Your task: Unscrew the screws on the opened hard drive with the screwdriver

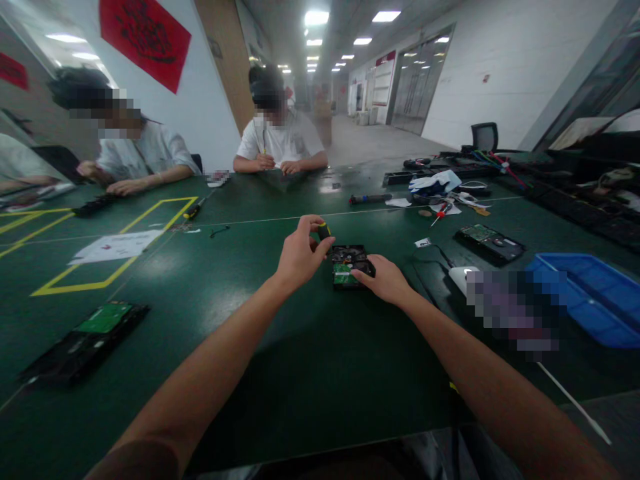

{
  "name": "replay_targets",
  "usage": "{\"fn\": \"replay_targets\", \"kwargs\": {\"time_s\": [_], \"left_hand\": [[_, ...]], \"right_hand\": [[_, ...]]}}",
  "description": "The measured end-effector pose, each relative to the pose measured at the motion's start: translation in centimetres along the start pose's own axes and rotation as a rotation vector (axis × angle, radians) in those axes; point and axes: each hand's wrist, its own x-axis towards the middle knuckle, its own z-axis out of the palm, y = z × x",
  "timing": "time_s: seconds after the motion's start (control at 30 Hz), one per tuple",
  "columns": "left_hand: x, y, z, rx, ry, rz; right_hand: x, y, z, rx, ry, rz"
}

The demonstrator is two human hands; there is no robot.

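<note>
"On the green table (320, 393), where does the work sit?"

"Straight ahead of the person, between the 2 hands: a small black drive (344, 270) with a green board on its near side."

"How are the hands shaped?"

"The left hand (301, 255) pinches a black-and-yellow handle (323, 231) between thumb and fingers, just beside the drive's far left corner. The right hand (388, 279) curves over the drive's right side, its thumb at a black part (368, 267). Whether it grips that part or merely rests there cannot be told."

"Does the handle's end touch the drive?"

"That end is hidden. For good control, the handle is probably best kept steady and pressed gently, so nothing skids. The right hand should brace the casing by its edge and spare the board."

"Anything nearby to mind?"

"A white device (457, 274) lies to the right, apart from the drive; the right forearm should leave it room."
</note>
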Motion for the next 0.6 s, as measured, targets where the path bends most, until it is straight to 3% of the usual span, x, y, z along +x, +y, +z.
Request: {"fn": "replay_targets", "kwargs": {"time_s": [0.33,0.43,0.53,0.6], "left_hand": [[0.0,0.2,0.1,-0.085,0.03,0.002],[0.3,-0.1,-0.4,-0.08,0.086,0.016],[1.2,-1.1,-1.7,0.084,0.202,0.066],[2.0,-2.3,-2.8,0.177,0.212,0.108]], "right_hand": [[0.0,0.1,0.0,0.035,-0.004,0.024],[-0.1,0.1,-0.1,0.058,0.001,0.022],[-0.1,0.1,-0.2,0.083,0.021,0.009],[-0.1,0.1,-0.2,0.096,0.044,0.009]]}}
